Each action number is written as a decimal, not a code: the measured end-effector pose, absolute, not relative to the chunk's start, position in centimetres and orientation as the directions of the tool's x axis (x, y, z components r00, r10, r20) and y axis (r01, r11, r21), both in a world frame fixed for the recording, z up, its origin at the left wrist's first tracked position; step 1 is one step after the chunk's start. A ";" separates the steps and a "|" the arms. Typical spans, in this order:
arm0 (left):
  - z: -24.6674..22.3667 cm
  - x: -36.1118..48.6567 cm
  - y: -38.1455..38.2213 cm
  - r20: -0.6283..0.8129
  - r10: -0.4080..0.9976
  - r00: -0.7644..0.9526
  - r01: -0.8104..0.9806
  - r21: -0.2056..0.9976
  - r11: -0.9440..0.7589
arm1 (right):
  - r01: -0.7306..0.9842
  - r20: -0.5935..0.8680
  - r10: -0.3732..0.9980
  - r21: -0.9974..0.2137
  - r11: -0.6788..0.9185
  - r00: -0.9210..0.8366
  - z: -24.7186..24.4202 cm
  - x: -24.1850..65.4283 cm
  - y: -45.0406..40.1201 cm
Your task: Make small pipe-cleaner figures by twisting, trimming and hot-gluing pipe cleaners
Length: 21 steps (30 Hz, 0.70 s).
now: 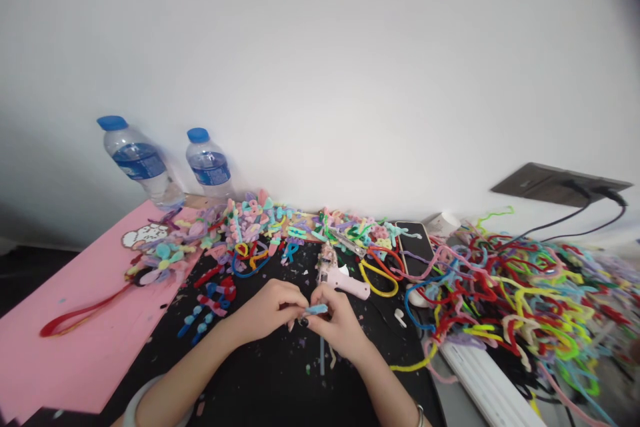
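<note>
Over the black mat (pixel 250 380), both hands meet around a short light-blue piece of pipe cleaner (pixel 316 309). My right hand (pixel 336 327) pinches it between thumb and fingers. My left hand (pixel 273 307) is closed against its left end, fingertips pressed together there. Just beyond the hands lies a pink glue gun (pixel 345 281), and a grey-blue glue stick (pixel 322 357) lies below them. Scissors with red and yellow handles (pixel 380 277) rest behind the glue gun. Small bent blue and red pipe-cleaner pieces (pixel 215 297) lie left of my left hand.
A large tangle of coloured pipe cleaners (pixel 525 300) spreads on the right, beside a white power strip (pixel 485 380). A phone (pixel 414 240) and earbud (pixel 400 317) lie nearby. Two water bottles (pixel 210 167) stand by the wall, behind pink board (pixel 75 327).
</note>
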<state>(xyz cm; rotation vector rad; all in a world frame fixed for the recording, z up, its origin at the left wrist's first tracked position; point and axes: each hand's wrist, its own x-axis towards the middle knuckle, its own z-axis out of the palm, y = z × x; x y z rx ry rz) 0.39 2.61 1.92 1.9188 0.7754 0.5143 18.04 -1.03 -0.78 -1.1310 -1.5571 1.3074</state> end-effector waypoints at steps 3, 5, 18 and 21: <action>1.8 0.6 2.3 0.008 0.694 0.720 0.299 0.899 -0.321 | 0.264 0.073 0.942 -0.950 0.166 -0.327 -0.7 18.3 -1.0; 1.7 0.8 2.1 -0.009 0.707 0.707 0.305 0.906 -0.293 | 0.243 0.065 0.944 -0.958 0.150 -0.324 -0.7 18.5 -1.0; 1.7 0.7 2.0 -0.271 0.667 0.694 0.240 0.961 0.141 | -0.052 -0.031 0.951 -0.997 -0.050 -0.308 -1.6 18.5 -1.0; 1.7 0.6 1.9 -0.247 0.656 0.713 0.190 0.969 0.158 | -0.084 -0.031 0.953 -0.995 -0.058 -0.302 -1.6 18.4 -1.1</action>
